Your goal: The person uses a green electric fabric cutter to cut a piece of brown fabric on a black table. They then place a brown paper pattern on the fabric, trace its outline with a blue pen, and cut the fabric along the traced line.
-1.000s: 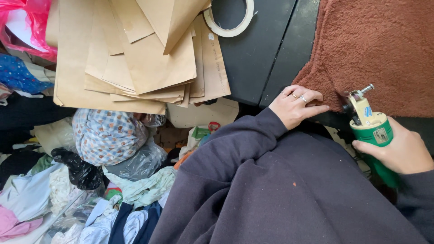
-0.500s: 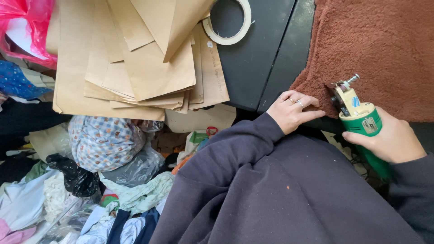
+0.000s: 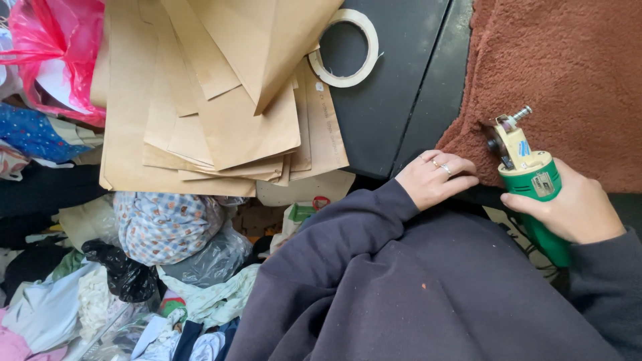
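Head view: tool at rug edge, both hands low right

Your right hand (image 3: 578,210) is wrapped tight round the green tool (image 3: 535,194), fingers closed on the body. Tool tilts up-left; its cream head with the small metal tip sits at the lower left edge of the brown rug (image 3: 568,73), touching or just off the pile, cannot tell which. Handle runs down under your palm toward your lap.

Your left hand (image 3: 438,177) lies just beside the tool, fingers together and pointed right, pressing flat at the rug's bottom corner where it meets the black table (image 3: 394,100). It holds nothing. Rings on two fingers.

Your dark sleeves and sweatshirt (image 3: 414,287) fill the lower right.

Upper left of the table: a fanned stack of brown envelopes (image 3: 214,113), overlapping and hanging over the table edge. A tape roll (image 3: 344,48) lies flat just right of the stack, partly under the top envelope.

A pink plastic bag (image 3: 57,57) is at far left. Below the table edge is a heap of clothes (image 3: 134,267), with a patterned blue bundle, a clear bag and a black bag.
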